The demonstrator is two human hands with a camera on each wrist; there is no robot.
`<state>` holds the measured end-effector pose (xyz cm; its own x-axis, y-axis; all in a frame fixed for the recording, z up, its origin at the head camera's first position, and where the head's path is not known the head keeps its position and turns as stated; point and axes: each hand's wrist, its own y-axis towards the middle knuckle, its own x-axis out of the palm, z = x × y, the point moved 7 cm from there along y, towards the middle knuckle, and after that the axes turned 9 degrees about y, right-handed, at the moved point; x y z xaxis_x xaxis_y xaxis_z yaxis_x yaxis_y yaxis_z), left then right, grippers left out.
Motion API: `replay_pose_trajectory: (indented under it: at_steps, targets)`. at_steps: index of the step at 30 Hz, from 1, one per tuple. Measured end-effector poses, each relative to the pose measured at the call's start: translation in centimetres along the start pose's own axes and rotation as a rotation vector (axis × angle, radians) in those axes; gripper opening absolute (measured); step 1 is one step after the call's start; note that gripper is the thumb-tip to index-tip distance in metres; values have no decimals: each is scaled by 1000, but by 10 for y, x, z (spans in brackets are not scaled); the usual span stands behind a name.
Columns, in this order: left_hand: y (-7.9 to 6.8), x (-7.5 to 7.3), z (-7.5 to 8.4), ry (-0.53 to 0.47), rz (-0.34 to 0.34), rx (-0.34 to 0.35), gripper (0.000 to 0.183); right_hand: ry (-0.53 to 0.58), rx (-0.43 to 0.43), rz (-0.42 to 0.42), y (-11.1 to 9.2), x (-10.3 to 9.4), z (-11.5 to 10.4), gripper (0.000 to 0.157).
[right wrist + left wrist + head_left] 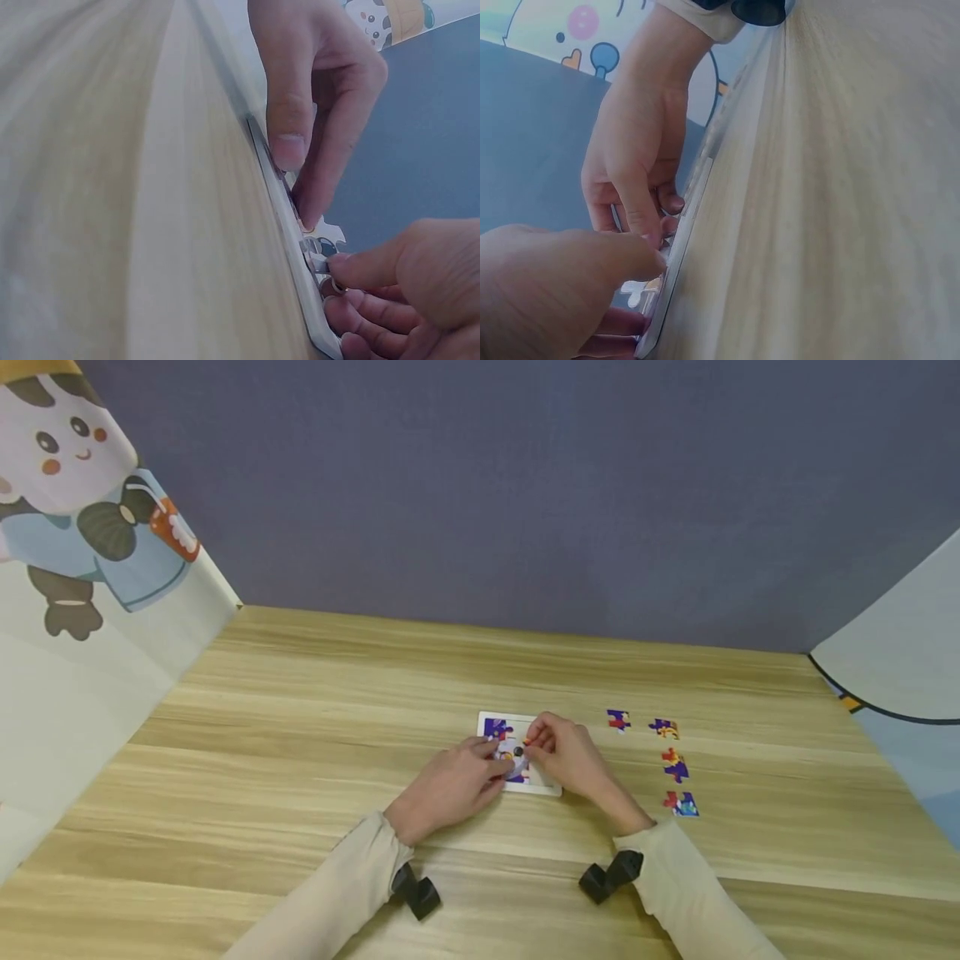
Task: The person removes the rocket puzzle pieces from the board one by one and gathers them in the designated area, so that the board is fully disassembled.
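A small jigsaw tray with a white rim [536, 791] lies flat on the table, its left part filled with purple and white pieces. My left hand [459, 779] rests over the tray's left side, with thumb and fingertips touching the fitted pieces. At the tray's middle, my right hand [564, 752] pinches a jigsaw piece [331, 231] between thumb and fingers. In the right wrist view this piece stands tilted up from the tray, and the fingers partly cover it. Both hands hide portions of the picture.
To the right of the tray lie several loose jigsaw pieces: one red and purple [618, 720], one yellow and purple [664, 728], and others [676, 766] nearer me. A dark cloth wall [525, 502] stands behind the wooden table [300, 710].
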<state>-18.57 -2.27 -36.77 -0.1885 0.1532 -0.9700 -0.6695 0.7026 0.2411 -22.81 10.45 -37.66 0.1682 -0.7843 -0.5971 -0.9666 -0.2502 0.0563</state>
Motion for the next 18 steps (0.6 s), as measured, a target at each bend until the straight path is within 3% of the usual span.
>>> replay_pose_trajectory:
  at_steps: [6, 18]
  targets:
    - [-1, -2, 2, 26, -23, 7, 25, 6, -3, 3, 0, 1, 1, 10]
    - [-2, -4, 4, 65, -22, -2, 24, 144, 30, -21, 4, 1, 10, 5]
